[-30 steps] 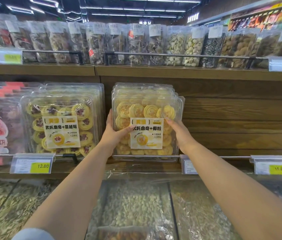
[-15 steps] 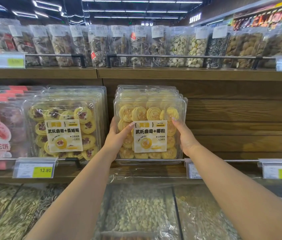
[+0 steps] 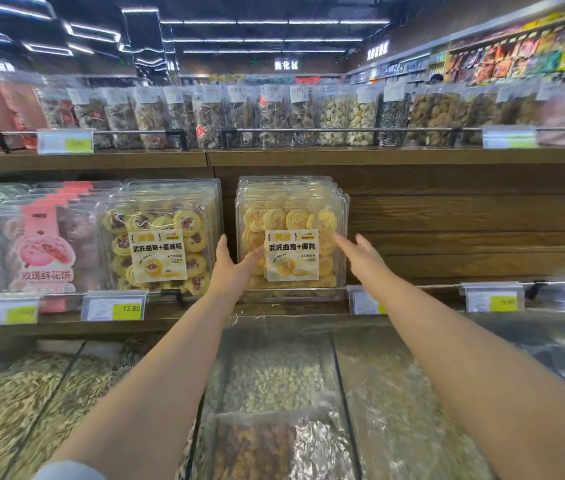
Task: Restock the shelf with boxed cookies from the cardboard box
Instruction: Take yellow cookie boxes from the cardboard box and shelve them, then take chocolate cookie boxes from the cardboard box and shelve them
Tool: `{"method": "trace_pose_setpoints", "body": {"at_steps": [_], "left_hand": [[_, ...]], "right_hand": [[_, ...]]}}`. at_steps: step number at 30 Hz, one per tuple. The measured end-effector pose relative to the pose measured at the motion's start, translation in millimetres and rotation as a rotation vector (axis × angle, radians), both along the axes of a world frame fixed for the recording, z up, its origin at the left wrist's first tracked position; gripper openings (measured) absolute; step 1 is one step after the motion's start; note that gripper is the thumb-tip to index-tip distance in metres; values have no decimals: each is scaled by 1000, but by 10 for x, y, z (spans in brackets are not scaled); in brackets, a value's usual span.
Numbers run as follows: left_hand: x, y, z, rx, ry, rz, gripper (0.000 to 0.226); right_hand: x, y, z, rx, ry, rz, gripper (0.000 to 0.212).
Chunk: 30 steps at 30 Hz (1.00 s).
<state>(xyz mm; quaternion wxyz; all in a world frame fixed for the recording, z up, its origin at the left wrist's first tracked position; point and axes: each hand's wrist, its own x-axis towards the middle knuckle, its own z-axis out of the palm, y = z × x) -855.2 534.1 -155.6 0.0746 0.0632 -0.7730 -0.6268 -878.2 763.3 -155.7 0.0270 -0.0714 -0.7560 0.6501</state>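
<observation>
A clear box of yellow swirl cookies [image 3: 291, 237] stands upright at the front of a row of the same boxes on the middle wooden shelf [image 3: 447, 237]. My left hand [image 3: 231, 268] rests against the box's lower left edge, thumb lying across its front. My right hand [image 3: 360, 254] hovers just off the box's right side with fingers spread, holding nothing. Left of it stands a row of cookie boxes with dark jam centres [image 3: 160, 244]. The cardboard box is out of view.
Pink pastry boxes [image 3: 42, 244] fill the shelf's left end. Price tags [image 3: 113, 306] hang on the front rail. Bags of nuts and dried goods [image 3: 343, 116] line the upper shelf. Plastic-covered bulk bins [image 3: 274, 375] lie below my arms. Bare shelf stretches right of the yellow cookies.
My right hand has let go of the front cookie box and drawn back slightly with fingers spread. My left hand stays against the box. The view has tilted upward.
</observation>
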Motion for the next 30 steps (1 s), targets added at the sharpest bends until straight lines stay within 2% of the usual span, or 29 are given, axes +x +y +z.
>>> {"method": "trace_pose_setpoints", "body": {"at_steps": [4,8,12,19,24,30], "left_hand": [[481,116,43,-49,17,-24,68],[854,280,-9,-61,-16,-137,48],[1151,604,-98,-35,-70,-321,10],[1809,1687,-405,4,-97,-652,11],[2785,2704,-698,-23,-136,-960,15],[4071,3858,-920,-91,-159,-1202,6]], "right_hand": [[402,17,17,29,1,-26,84],[839,117,-22,24,-39,-130,58],[1446,393,-165,-99,-86,-227,46],[2915,1154,-521,-172,-103,-485,9],[4330,1806,-762,-166,-154,-749,12],[5950,2646,-1057,-222,-105,-927,25]]}}
